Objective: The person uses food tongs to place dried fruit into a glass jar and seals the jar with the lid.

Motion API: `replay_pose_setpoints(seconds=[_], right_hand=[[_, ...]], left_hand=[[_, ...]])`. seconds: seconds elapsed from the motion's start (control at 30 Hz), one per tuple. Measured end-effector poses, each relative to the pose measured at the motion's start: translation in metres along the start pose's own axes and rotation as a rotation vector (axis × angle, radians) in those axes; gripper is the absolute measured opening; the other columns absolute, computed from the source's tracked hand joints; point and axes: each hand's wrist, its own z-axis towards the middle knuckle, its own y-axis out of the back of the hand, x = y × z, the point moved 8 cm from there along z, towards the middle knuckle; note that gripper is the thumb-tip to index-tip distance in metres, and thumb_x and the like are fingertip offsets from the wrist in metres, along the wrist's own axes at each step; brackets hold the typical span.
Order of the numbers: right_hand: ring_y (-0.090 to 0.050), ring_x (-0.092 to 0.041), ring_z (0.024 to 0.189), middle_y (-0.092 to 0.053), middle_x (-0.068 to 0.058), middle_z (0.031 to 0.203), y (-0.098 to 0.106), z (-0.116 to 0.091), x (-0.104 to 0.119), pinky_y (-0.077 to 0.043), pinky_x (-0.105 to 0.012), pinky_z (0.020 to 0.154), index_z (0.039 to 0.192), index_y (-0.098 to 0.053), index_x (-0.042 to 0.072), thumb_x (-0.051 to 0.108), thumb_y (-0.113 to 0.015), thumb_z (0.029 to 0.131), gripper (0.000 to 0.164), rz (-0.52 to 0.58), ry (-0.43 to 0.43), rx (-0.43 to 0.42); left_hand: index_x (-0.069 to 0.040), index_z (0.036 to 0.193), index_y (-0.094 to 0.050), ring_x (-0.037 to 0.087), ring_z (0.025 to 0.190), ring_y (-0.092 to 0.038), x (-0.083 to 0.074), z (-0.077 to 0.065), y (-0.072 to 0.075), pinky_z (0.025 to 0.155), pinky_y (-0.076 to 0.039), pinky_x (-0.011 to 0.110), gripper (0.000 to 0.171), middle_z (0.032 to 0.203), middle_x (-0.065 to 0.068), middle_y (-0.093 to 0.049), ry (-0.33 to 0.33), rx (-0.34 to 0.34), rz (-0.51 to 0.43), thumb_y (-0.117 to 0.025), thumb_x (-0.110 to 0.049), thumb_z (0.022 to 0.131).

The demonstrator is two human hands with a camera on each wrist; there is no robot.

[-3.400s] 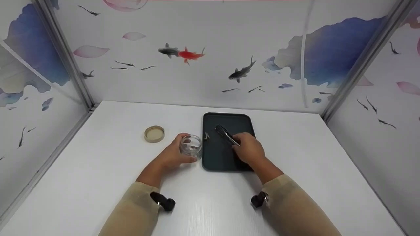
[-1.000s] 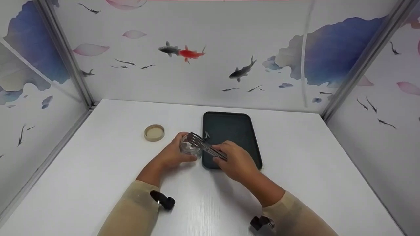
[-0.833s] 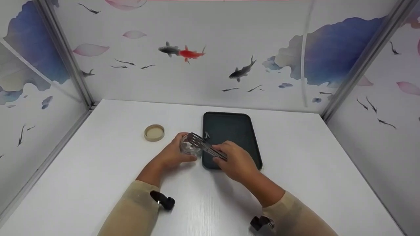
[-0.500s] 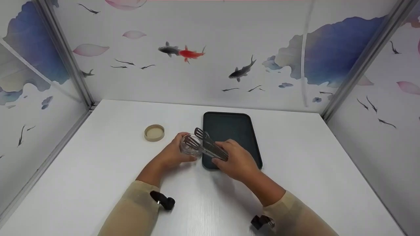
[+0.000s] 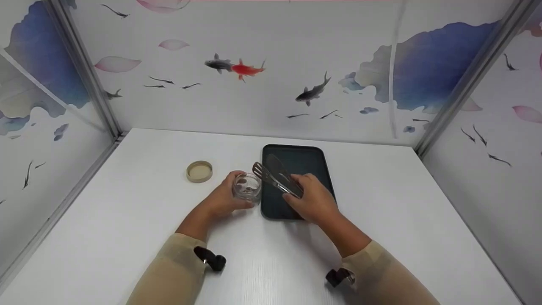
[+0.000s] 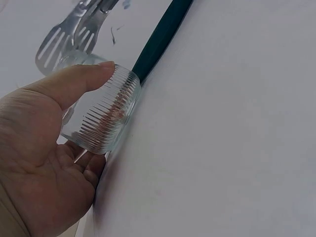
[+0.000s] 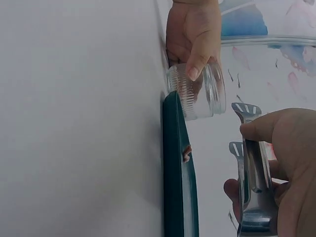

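My left hand (image 5: 223,198) grips a clear glass jar (image 5: 247,194) upright on the table, thumb and fingers around its sides. Several small brownish pieces lie inside the jar; their kind is unclear. In the left wrist view the ribbed wall of the jar (image 6: 111,116) shows. My right hand (image 5: 314,200) holds metal food tongs (image 5: 281,183) with slotted ends spread apart, above the left part of the dark green tray (image 5: 313,163). No piece shows between the tong ends. In the right wrist view a small brownish piece (image 7: 186,153) lies at the tray's edge; the tongs hide that spot in the head view.
A round tan lid (image 5: 199,171) lies on the white table (image 5: 161,152), left of the jar. The tray stands just right of the jar. Printed wall panels (image 5: 262,106) border the table at the back and sides.
The tongs went from the tray to over the jar mouth, and their ends spread apart there. Now they have moved right, off the jar and over the tray. The left hand and jar stayed put.
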Motion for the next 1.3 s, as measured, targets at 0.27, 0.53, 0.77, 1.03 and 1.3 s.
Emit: replay_pose_setpoints(seconds=[0.27, 0.53, 0.77, 1.03, 1.3], right_hand=[[-0.063, -0.02, 0.105, -0.064, -0.005, 0.134, -0.003, 0.016, -0.02, -0.055, -0.043, 0.093, 0.156, -0.055, 0.017, 0.046, -0.077, 0.097, 0.069, -0.023, -0.028, 0.007], [-0.063, -0.023, 0.108, -0.063, -0.006, 0.135, -0.008, 0.021, -0.034, -0.054, -0.045, 0.094, 0.155, -0.057, 0.017, 0.043, -0.078, 0.096, 0.068, -0.043, -0.073, 0.031], [-0.062, -0.023, 0.113, -0.062, -0.008, 0.142, -0.016, 0.023, -0.036, -0.054, -0.045, 0.099, 0.154, -0.058, 0.016, 0.041, -0.079, 0.096, 0.067, -0.074, -0.085, 0.066], [-0.064, -0.024, 0.114, -0.063, -0.009, 0.139, -0.02, 0.029, -0.036, -0.055, -0.047, 0.1, 0.153, -0.059, 0.014, 0.037, -0.079, 0.096, 0.064, -0.094, -0.068, 0.055], [-0.064, -0.023, 0.111, -0.063, -0.011, 0.136, -0.021, 0.038, -0.039, -0.055, -0.045, 0.097, 0.153, -0.059, 0.013, 0.035, -0.077, 0.098, 0.062, -0.128, -0.056, 0.029]], left_hand=[[-0.031, 0.162, -0.031, 0.034, 0.151, -0.047, 0.002, 0.001, 0.0, 0.125, -0.036, 0.055, 0.104, 0.162, 0.008, -0.048, 0.023, 0.017, 0.012, -0.095, -0.032, 0.08], [-0.031, 0.162, -0.031, 0.033, 0.152, -0.046, 0.002, 0.0, -0.001, 0.126, -0.035, 0.054, 0.103, 0.163, 0.007, -0.047, 0.022, 0.022, 0.008, -0.095, -0.032, 0.081], [-0.031, 0.162, -0.03, 0.033, 0.152, -0.046, 0.003, 0.001, -0.001, 0.125, -0.035, 0.054, 0.104, 0.163, 0.007, -0.046, 0.025, 0.022, 0.005, -0.095, -0.034, 0.081], [-0.032, 0.161, -0.031, 0.032, 0.152, -0.046, 0.003, 0.001, 0.0, 0.125, -0.036, 0.054, 0.103, 0.163, 0.006, -0.048, 0.025, 0.021, 0.006, -0.095, -0.035, 0.08], [-0.027, 0.163, -0.031, 0.029, 0.154, -0.045, -0.002, -0.002, -0.001, 0.128, -0.034, 0.05, 0.102, 0.166, 0.003, -0.046, -0.011, 0.04, -0.044, -0.094, -0.03, 0.083]])
